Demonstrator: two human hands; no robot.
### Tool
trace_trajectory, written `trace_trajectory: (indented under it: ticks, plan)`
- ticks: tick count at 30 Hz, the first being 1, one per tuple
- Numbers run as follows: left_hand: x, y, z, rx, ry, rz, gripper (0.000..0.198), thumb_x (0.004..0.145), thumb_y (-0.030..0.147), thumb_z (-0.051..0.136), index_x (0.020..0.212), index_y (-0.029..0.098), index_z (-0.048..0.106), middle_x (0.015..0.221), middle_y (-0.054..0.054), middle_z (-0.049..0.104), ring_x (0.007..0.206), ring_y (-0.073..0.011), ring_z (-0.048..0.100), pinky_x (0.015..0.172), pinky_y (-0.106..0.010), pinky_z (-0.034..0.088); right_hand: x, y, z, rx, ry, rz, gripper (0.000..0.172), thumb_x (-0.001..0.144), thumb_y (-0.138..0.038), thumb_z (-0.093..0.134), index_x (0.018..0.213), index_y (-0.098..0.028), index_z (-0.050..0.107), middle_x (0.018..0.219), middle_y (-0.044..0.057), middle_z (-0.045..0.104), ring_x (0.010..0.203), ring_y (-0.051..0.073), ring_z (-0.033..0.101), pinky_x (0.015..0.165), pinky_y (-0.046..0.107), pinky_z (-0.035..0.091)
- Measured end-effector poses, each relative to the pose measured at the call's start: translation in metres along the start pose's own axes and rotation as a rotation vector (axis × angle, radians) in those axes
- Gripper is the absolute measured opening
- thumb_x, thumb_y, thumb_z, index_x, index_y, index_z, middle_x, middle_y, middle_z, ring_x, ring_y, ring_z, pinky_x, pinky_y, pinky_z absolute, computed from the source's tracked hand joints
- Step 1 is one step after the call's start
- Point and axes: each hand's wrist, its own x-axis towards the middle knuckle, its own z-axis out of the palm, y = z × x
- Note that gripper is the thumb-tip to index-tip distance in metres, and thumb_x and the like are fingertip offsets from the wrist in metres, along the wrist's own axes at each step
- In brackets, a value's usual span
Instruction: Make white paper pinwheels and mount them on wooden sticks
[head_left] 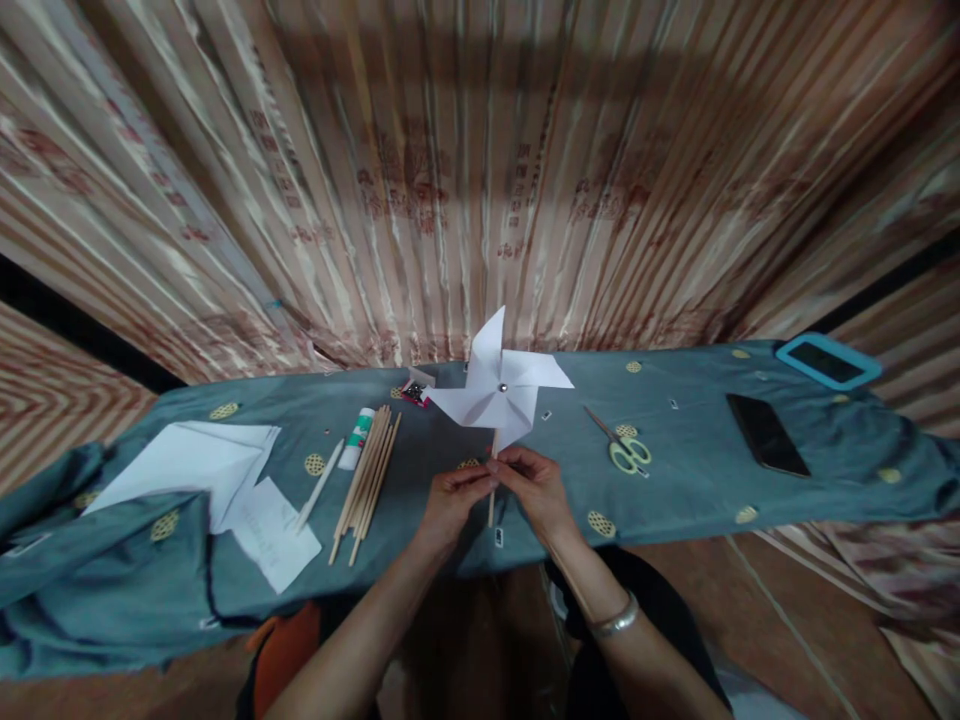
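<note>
A white paper pinwheel [484, 385] with a silver pin at its hub stands upright on a thin wooden stick in front of me. Both hands meet on that stick just below the paper blades. My left hand [454, 497] pinches it from the left side, and my right hand [538, 487] grips it from the right with thumb and fingers together. The stick's lower end sticks out beneath the fingers. To the left of my left hand lies a bundle of wooden sticks [367, 480].
Left of the sticks are a glue stick [357, 440], a white pen [321, 485] and white paper sheets [176, 460]. A small open box of pins [415, 391] lies behind. Scissors [628, 452], a black phone [765, 433] and a blue-framed device [828, 361] lie to the right.
</note>
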Motion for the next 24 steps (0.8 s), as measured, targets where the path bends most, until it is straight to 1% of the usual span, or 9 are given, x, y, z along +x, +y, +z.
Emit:
trace_trajectory:
  ticks: [3, 5, 6, 10, 12, 15, 17, 20, 24]
  plan:
    - [0.001, 0.0, 0.006, -0.008, 0.031, -0.006, 0.036, 0.053, 0.037, 0.086, 0.082, 0.018, 0.08, 0.085, -0.009, 0.077, 0.083, -0.0215, 0.066, 0.085, -0.033, 0.047, 0.009, -0.008, -0.011, -0.173, 0.066, -0.077, 0.027, 0.061, -0.047, 0.078, 0.064, -0.021, 0.07, 0.067, 0.001, 0.068, 0.065, 0.016, 0.061, 0.066, 0.03, 0.049]
    - [0.0, 0.001, 0.008, 0.003, 0.061, -0.015, 0.039, 0.052, 0.038, 0.087, 0.084, 0.018, 0.079, 0.089, -0.009, 0.076, 0.087, -0.0228, 0.067, 0.085, -0.034, 0.047, 0.023, -0.021, -0.028, -0.42, 0.143, -0.132, 0.032, 0.066, -0.052, 0.071, 0.064, -0.021, 0.07, 0.067, 0.001, 0.069, 0.065, 0.017, 0.06, 0.065, 0.03, 0.049]
    - [0.0, 0.002, 0.008, 0.011, 0.072, -0.017, 0.04, 0.051, 0.039, 0.087, 0.085, 0.018, 0.079, 0.09, -0.01, 0.076, 0.089, -0.0235, 0.067, 0.086, -0.034, 0.047, 0.033, -0.029, -0.039, -0.483, 0.184, -0.135, 0.031, 0.065, -0.051, 0.071, 0.064, -0.02, 0.07, 0.068, 0.002, 0.069, 0.065, 0.017, 0.061, 0.065, 0.03, 0.049]
    - [-0.003, 0.005, 0.005, 0.051, 0.08, -0.011, 0.037, 0.055, 0.04, 0.085, 0.084, 0.018, 0.079, 0.09, -0.01, 0.077, 0.092, -0.0248, 0.067, 0.089, -0.035, 0.046, 0.085, -0.074, -0.094, -0.706, 0.331, -0.104, 0.019, 0.064, -0.039, 0.072, 0.064, -0.02, 0.069, 0.074, 0.003, 0.071, 0.072, 0.019, 0.063, 0.071, 0.031, 0.047]
    - [-0.005, 0.006, 0.002, 0.054, 0.082, -0.018, 0.036, 0.056, 0.04, 0.085, 0.084, 0.018, 0.079, 0.091, -0.01, 0.077, 0.093, -0.0246, 0.067, 0.091, -0.036, 0.045, 0.108, -0.095, -0.124, -0.861, 0.426, -0.058, 0.015, 0.063, -0.032, 0.073, 0.058, -0.02, 0.066, 0.069, 0.005, 0.068, 0.074, 0.023, 0.063, 0.072, 0.034, 0.045]
    - [-0.007, 0.006, -0.003, 0.042, 0.085, -0.026, 0.035, 0.055, 0.039, 0.086, 0.083, 0.019, 0.079, 0.095, -0.01, 0.077, 0.097, -0.025, 0.066, 0.095, -0.036, 0.043, 0.128, -0.117, -0.168, -1.077, 0.53, 0.032, 0.02, 0.062, -0.021, 0.072, 0.047, -0.019, 0.059, 0.063, 0.008, 0.063, 0.079, 0.027, 0.063, 0.073, 0.037, 0.041]
    - [-0.008, 0.007, -0.008, 0.045, 0.083, -0.031, 0.036, 0.054, 0.04, 0.086, 0.082, 0.02, 0.079, 0.097, -0.01, 0.076, 0.101, -0.0259, 0.065, 0.096, -0.036, 0.043, 0.132, -0.122, -0.195, -1.191, 0.57, 0.093, 0.025, 0.063, -0.02, 0.072, 0.043, -0.019, 0.057, 0.062, 0.01, 0.062, 0.08, 0.028, 0.063, 0.071, 0.037, 0.04]
    - [-0.009, 0.008, -0.014, 0.065, 0.075, -0.046, 0.037, 0.055, 0.04, 0.086, 0.084, 0.02, 0.079, 0.1, -0.01, 0.076, 0.101, -0.0264, 0.066, 0.096, -0.036, 0.044, 0.132, -0.118, -0.228, -1.318, 0.589, 0.145, 0.025, 0.063, -0.023, 0.073, 0.043, -0.018, 0.059, 0.064, 0.012, 0.062, 0.076, 0.025, 0.062, 0.067, 0.037, 0.039]
    - [-0.01, 0.009, -0.018, 0.079, 0.079, -0.074, 0.038, 0.054, 0.04, 0.086, 0.085, 0.019, 0.079, 0.1, -0.011, 0.076, 0.099, -0.0261, 0.067, 0.094, -0.035, 0.046, 0.138, -0.105, -0.26, -1.429, 0.62, 0.097, 0.032, 0.062, -0.036, 0.076, 0.041, -0.016, 0.061, 0.056, 0.014, 0.059, 0.062, 0.024, 0.059, 0.057, 0.039, 0.037]
